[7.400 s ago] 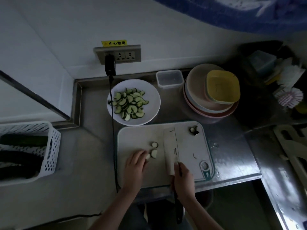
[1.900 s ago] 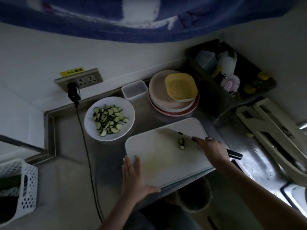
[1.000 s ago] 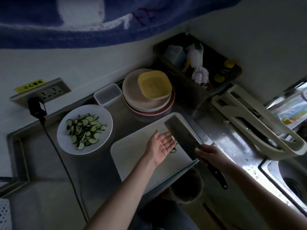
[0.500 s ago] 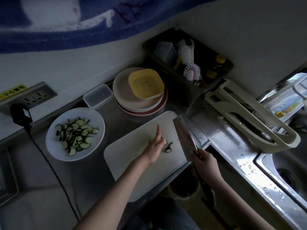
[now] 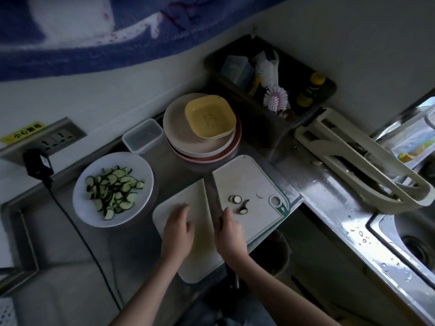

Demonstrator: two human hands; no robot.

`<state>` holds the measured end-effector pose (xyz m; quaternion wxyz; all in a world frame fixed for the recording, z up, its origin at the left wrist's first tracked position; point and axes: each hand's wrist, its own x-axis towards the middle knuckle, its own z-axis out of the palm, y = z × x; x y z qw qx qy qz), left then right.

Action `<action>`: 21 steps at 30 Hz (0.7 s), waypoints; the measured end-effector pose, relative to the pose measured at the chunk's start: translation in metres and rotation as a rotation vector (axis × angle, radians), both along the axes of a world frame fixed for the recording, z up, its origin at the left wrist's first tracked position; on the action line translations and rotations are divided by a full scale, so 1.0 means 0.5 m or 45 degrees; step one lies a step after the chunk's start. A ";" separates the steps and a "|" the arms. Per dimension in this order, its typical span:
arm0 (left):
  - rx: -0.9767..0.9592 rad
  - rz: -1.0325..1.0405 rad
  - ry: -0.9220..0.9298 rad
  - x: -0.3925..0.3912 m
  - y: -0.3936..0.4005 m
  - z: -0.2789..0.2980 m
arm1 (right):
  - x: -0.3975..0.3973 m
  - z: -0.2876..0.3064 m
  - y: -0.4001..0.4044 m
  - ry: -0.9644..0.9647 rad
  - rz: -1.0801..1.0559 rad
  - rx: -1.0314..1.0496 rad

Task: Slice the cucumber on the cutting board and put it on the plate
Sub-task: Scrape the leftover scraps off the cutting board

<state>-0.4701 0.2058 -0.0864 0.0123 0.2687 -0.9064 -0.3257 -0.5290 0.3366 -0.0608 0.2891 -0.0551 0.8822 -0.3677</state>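
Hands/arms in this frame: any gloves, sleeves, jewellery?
Both bare. Left hand and right hand show no gloves; both forearms are uncovered up to the frame edge, with no sleeves, watch or wristband in view. The light is too dim to tell whether any finger carries a ring.

Both forearms are bare to the frame's edge, the left hand (image 5: 178,231) and right hand (image 5: 231,235) ungloved.

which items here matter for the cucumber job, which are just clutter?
Job: cutting board, knife, leftover cucumber pieces, white plate of slices, left hand, right hand.
Clutter: stacked plates, yellow dish, clear container, brush, charger.
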 end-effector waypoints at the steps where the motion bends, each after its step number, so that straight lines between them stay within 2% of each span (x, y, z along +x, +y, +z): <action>1: -0.089 -0.062 0.014 0.012 -0.003 -0.006 | 0.002 -0.007 0.005 0.005 -0.007 0.029; 4: -0.271 -0.186 -0.040 0.043 -0.015 -0.019 | -0.007 -0.012 0.057 0.087 -0.124 0.113; 6: -0.329 -0.239 -0.226 0.060 -0.023 -0.022 | -0.024 -0.005 0.100 0.158 -0.137 0.150; 10: -0.398 -0.296 -0.535 0.085 -0.016 -0.042 | -0.098 0.035 0.161 0.419 0.138 0.189; 14: -0.267 -0.231 -0.504 0.094 0.004 -0.044 | -0.244 0.077 0.214 0.641 0.351 0.246; 19: -0.223 -0.200 -0.481 0.103 0.041 -0.042 | -0.367 0.057 0.238 0.650 0.716 0.532; 21: -0.234 -0.217 -0.505 0.103 0.063 -0.041 | -0.384 0.033 0.238 0.643 0.843 0.562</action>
